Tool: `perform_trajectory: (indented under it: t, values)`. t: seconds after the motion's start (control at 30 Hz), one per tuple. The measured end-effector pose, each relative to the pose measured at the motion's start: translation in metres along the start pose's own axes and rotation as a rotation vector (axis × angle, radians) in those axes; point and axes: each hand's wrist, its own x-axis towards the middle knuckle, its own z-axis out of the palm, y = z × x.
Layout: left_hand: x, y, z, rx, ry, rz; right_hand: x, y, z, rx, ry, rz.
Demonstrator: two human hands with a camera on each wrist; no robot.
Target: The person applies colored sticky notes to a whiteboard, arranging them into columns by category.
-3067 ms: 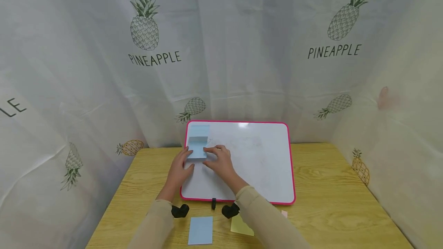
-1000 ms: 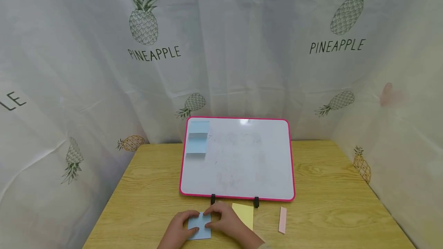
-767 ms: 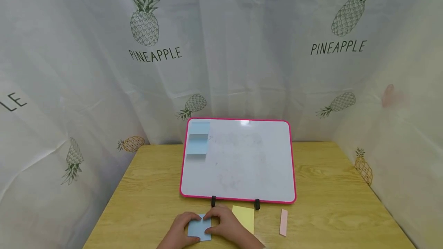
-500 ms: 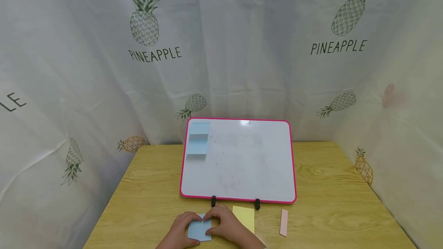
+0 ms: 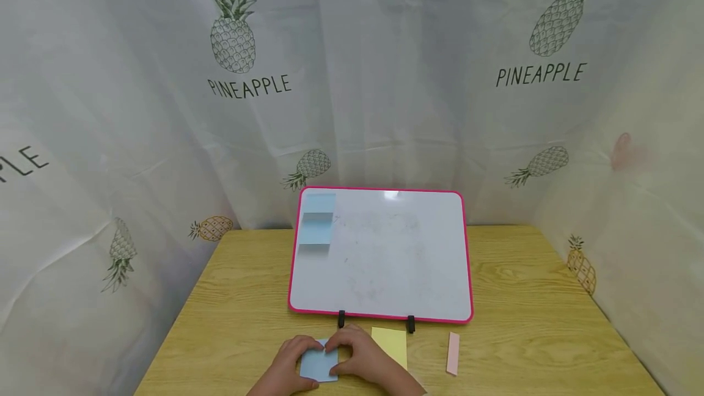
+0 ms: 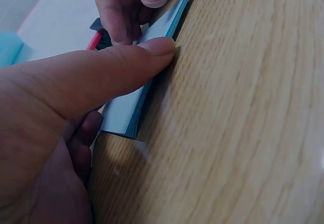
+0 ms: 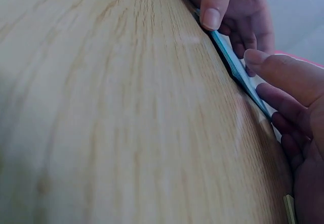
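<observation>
A pad of blue sticky notes (image 5: 319,366) lies on the table in front of the whiteboard. My left hand (image 5: 288,364) grips its left side, the thumb on the near edge and the fingers at the far edge. In the left wrist view that thumb (image 6: 126,64) lies across the pad (image 6: 121,114). My right hand (image 5: 360,356) curls over the right side, index finger at the top edge and thumb near the right edge. The right wrist view shows the right thumb (image 7: 288,75) over the pad (image 7: 230,57); whether a sheet is lifted is hidden.
A pink-rimmed whiteboard (image 5: 385,261) stands behind the hands, on black feet (image 5: 410,324). Two blue notes, an upper (image 5: 319,203) and a lower note (image 5: 316,232), stick at its upper left. To the right lie a yellow pad (image 5: 392,346) and a narrow pink pad (image 5: 453,353).
Both hands have come down from the lower blue note on the whiteboard to the blue pad. Over the last second the left thumb has shifted to the pad's near edge, and the index fingertips have drawn together.
</observation>
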Motion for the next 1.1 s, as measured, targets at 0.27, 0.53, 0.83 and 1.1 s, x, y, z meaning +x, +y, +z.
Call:
perform_trajectory:
  t: [0.27, 0.53, 0.83, 1.1]
  values:
    - [-0.0009, -0.0026, -0.0015, -0.057, 0.002, 0.018, -0.001, 0.0022, -0.0012, 0.05, -0.042, 0.033]
    - [0.0007, -0.0028, -0.0045, -0.123, -0.042, -0.054, -0.0014, 0.0061, -0.0024, 0.102, -0.085, 0.027]
    - [0.0008, -0.0028, -0.002, -0.13, -0.015, -0.065, -0.0026, 0.006, -0.0045, 0.082, -0.118, 0.019]
    - [0.0015, -0.002, -0.0001, -0.159, -0.019, -0.119, -0.0017, 0.0051, -0.002, 0.05, -0.099, 0.009]
